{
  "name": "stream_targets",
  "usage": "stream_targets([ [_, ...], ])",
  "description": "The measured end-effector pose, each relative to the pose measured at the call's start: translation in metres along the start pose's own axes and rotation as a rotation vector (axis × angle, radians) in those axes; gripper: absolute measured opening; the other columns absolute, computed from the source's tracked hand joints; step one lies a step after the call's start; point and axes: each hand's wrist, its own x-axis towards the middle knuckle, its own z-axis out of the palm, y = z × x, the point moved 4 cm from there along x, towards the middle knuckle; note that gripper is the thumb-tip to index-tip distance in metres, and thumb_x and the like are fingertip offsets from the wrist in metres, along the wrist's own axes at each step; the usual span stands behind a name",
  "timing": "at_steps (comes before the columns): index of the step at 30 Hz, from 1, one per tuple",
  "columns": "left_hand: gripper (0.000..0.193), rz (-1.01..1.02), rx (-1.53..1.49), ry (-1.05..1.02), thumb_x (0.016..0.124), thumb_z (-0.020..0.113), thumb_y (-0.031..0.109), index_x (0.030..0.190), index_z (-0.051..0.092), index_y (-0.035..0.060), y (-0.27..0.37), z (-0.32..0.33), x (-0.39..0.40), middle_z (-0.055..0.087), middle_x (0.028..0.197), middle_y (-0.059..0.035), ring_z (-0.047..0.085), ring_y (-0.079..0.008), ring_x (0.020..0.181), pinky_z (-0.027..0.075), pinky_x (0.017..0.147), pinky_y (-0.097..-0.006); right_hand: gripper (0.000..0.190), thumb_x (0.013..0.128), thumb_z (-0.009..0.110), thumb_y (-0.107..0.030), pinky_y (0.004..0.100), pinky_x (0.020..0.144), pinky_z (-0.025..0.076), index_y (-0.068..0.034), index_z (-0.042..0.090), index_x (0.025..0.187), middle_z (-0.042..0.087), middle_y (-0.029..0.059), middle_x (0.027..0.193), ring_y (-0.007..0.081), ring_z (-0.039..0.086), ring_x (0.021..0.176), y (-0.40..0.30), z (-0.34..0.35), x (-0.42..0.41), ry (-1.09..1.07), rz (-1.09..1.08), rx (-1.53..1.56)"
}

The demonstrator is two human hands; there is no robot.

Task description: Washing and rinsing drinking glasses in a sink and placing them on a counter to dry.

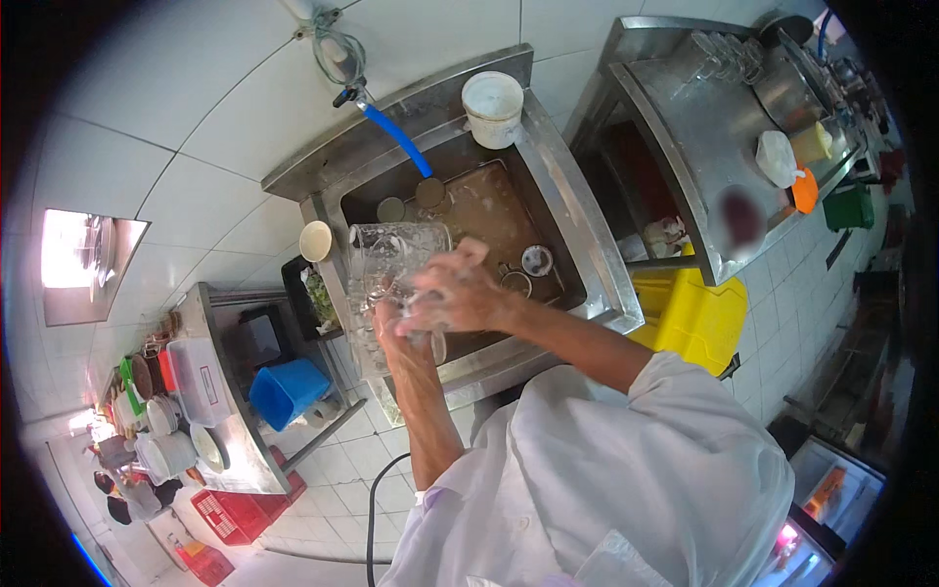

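Over the left side of a steel sink, both my hands are wet and close together beside several clear glass mugs. My left hand is low among the glassware, its fingers partly hidden. My right hand is blurred, with a pale pinkish block or sponge at its fingers; the grip is unclear. Inside the basin lie a foamy cup, another cup and two round brownish items. A blue hose runs down from the wall tap into the basin.
A white bucket stands at the sink's back corner, a cream cup on its left rim. A black bin with greens is left of the sink. Right are a steel table and yellow container; lower left, a blue bin and plates.
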Motion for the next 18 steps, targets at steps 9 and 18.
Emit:
stream_targets([
  [9, 0.036, -0.123, -0.373, -0.054, 0.1, 0.052, 0.017, 0.13, 0.058, -0.0002, -0.006, 0.029, -0.014, 0.063, 0.124, -0.0138, 0.065, -0.0265, 0.109, 0.056, 0.096, -0.0431, 0.028, 0.1, 0.065, -0.027, 0.0447, 0.086, 0.049, 0.0, 0.064, 0.096, 0.066, 0.0258, 0.09, 0.0355, 0.066, 0.092, 0.136, -0.038, 0.038, 0.272, 0.917, 0.029],
  [18, 0.01, -0.047, -0.245, 0.298, 0.1, 0.051, 0.002, 0.109, 0.051, 0.0072, -0.004, 0.035, -0.027, 0.06, 0.098, -0.0067, 0.06, -0.0154, 0.084, 0.05, 0.07, -0.0284, 0.04, 0.086, 0.069, -0.025, 0.0498, 0.104, 0.049, 0.001, 0.067, 0.117, 0.066, 0.0305, 0.122, 0.046, 0.058, 0.124, 0.395, 0.027, 0.026, -1.142, 0.779, -0.55],
])
